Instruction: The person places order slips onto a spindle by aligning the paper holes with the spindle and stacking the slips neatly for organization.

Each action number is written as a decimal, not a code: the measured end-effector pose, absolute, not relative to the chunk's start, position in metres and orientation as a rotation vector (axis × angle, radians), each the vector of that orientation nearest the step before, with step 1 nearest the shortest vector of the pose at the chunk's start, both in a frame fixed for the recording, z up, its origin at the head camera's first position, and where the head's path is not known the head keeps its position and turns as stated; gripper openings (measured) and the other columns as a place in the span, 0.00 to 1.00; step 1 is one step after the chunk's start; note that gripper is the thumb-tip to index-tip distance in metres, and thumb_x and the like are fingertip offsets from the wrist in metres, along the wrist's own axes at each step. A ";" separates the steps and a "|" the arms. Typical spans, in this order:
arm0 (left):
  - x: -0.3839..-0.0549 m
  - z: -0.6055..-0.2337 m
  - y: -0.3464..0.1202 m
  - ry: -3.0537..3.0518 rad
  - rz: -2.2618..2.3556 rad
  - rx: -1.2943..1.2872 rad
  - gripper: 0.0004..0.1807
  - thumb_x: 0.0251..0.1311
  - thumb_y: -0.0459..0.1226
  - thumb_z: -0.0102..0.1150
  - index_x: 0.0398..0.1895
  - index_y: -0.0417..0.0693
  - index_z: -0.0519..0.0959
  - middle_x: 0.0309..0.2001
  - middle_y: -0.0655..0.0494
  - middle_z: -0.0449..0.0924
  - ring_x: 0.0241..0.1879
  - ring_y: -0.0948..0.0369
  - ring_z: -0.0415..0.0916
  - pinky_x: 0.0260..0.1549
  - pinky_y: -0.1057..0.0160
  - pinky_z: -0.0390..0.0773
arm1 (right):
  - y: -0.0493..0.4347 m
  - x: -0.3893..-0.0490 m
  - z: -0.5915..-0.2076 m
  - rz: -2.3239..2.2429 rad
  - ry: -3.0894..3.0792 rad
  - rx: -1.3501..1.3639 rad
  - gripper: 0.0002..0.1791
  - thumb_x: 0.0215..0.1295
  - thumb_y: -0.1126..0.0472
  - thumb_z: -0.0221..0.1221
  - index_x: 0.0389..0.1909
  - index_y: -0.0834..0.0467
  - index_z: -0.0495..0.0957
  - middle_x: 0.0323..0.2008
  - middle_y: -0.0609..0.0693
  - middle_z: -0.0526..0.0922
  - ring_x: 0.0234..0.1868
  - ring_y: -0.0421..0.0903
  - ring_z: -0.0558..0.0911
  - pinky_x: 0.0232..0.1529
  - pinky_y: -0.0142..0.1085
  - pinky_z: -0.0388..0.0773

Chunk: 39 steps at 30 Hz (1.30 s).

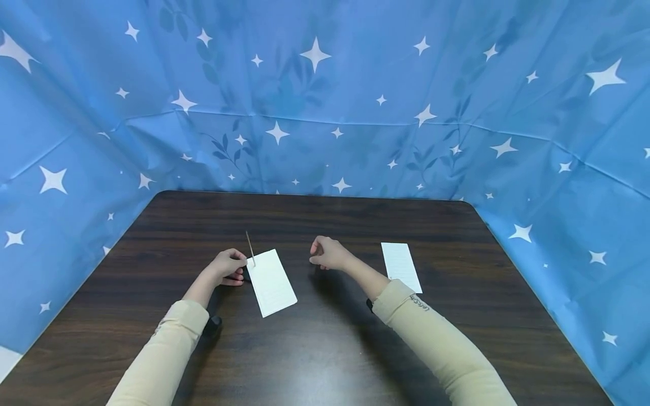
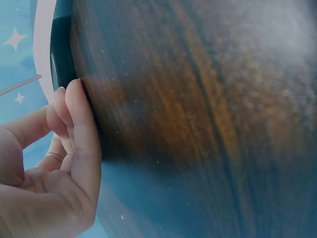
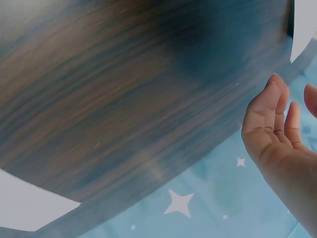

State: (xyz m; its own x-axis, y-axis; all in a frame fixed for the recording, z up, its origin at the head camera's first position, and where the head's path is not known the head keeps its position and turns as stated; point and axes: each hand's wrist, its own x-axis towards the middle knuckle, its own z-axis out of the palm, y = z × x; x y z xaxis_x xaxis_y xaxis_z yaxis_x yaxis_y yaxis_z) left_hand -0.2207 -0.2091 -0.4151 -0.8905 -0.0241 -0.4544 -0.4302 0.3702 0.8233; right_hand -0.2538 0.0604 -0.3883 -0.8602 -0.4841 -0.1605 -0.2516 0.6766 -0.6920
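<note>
In the head view my left hand [image 1: 229,267] holds the upper left corner of a white paper [image 1: 272,283], thumb and finger right at its edge. A thin brown stick [image 1: 250,247] rises at a slant from that corner. Partly hidden under the paper beside the fingers is a dark object [image 1: 246,275]; the left wrist view has it as a dark, smooth shape [image 2: 61,52] at the fingertips. My right hand [image 1: 331,254] hovers to the right of the paper, fingers bent loosely and holding nothing. In the right wrist view its thumb is apart from the fingers.
A second white paper [image 1: 399,262] with faint lines lies on the dark wooden table [image 1: 325,361], its lower end close beside the right forearm. A blue curtain [image 1: 325,152] with white stars surrounds the table's back and sides.
</note>
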 end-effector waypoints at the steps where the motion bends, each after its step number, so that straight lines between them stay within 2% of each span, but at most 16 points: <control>1: -0.220 -0.415 -0.209 2.274 1.526 -0.395 0.11 0.68 0.32 0.44 0.50 0.35 0.64 0.25 0.54 0.65 0.20 0.64 0.70 0.24 0.67 0.82 | 0.064 -0.253 -0.387 -0.976 2.567 -0.591 0.07 0.63 0.66 0.58 0.39 0.63 0.71 0.21 0.50 0.73 0.27 0.55 0.81 0.24 0.29 0.74; 5: -0.221 -0.415 -0.210 2.290 1.510 -0.400 0.11 0.67 0.30 0.45 0.49 0.34 0.64 0.24 0.53 0.65 0.19 0.64 0.69 0.23 0.68 0.82 | 0.076 -0.252 -0.388 -0.945 2.596 -0.636 0.06 0.63 0.66 0.58 0.39 0.63 0.72 0.22 0.51 0.74 0.25 0.51 0.79 0.25 0.29 0.72; 10: -0.223 -0.416 -0.209 2.295 1.504 -0.412 0.10 0.68 0.30 0.44 0.49 0.35 0.64 0.25 0.53 0.64 0.18 0.65 0.69 0.22 0.69 0.82 | 0.095 -0.250 -0.396 -0.895 2.650 -0.744 0.07 0.62 0.66 0.58 0.38 0.63 0.72 0.24 0.51 0.75 0.23 0.41 0.71 0.25 0.29 0.68; 18: -0.223 -0.418 -0.210 2.317 1.481 -0.407 0.11 0.68 0.30 0.44 0.51 0.35 0.64 0.23 0.54 0.63 0.18 0.65 0.69 0.21 0.70 0.81 | 0.120 -0.244 -0.407 -0.886 2.662 -0.799 0.07 0.62 0.67 0.58 0.39 0.63 0.71 0.23 0.49 0.72 0.23 0.40 0.67 0.26 0.29 0.65; 25: -0.223 -0.418 -0.210 2.307 1.489 -0.398 0.12 0.68 0.31 0.44 0.52 0.35 0.63 0.23 0.53 0.63 0.17 0.65 0.69 0.21 0.69 0.81 | 0.139 -0.241 -0.406 -0.852 2.679 -0.858 0.07 0.63 0.66 0.58 0.40 0.62 0.72 0.25 0.49 0.74 0.24 0.40 0.68 0.26 0.29 0.67; 30: -0.224 -0.419 -0.211 2.307 1.497 -0.377 0.12 0.69 0.31 0.44 0.52 0.35 0.63 0.22 0.54 0.63 0.17 0.66 0.69 0.20 0.70 0.81 | 0.159 -0.244 -0.405 -0.812 2.700 -0.929 0.09 0.62 0.65 0.59 0.41 0.62 0.73 0.28 0.49 0.77 0.27 0.39 0.71 0.29 0.31 0.73; 33: -0.224 -0.420 -0.211 2.300 1.479 -0.364 0.12 0.69 0.31 0.44 0.52 0.36 0.63 0.21 0.55 0.63 0.16 0.66 0.69 0.20 0.70 0.81 | 0.173 -0.243 -0.406 -0.774 2.716 -0.939 0.11 0.61 0.63 0.61 0.41 0.62 0.73 0.31 0.49 0.78 0.31 0.41 0.74 0.34 0.34 0.77; 36: -0.224 -0.420 -0.213 2.300 1.470 -0.352 0.12 0.69 0.31 0.43 0.52 0.36 0.63 0.20 0.56 0.63 0.16 0.66 0.70 0.20 0.70 0.81 | 0.184 -0.244 -0.406 -0.692 2.738 -0.968 0.13 0.60 0.61 0.62 0.43 0.63 0.74 0.36 0.52 0.79 0.37 0.46 0.77 0.42 0.40 0.80; 39: -0.224 -0.421 -0.214 2.307 1.471 -0.349 0.12 0.69 0.31 0.43 0.53 0.36 0.63 0.20 0.56 0.63 0.16 0.66 0.70 0.20 0.70 0.81 | 0.194 -0.245 -0.405 -0.573 2.761 -1.007 0.18 0.60 0.60 0.63 0.48 0.64 0.74 0.44 0.57 0.79 0.46 0.53 0.78 0.49 0.48 0.78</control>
State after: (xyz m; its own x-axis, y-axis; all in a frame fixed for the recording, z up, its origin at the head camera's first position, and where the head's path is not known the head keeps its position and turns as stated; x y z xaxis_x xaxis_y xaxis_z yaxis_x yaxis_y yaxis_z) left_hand -0.2244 -0.2137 -0.4209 -0.8966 -0.0047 -0.4427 -0.4034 0.4207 0.8126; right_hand -0.2452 0.1937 -0.4045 -0.7640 -0.6452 -0.0073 -0.5889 0.7019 -0.4006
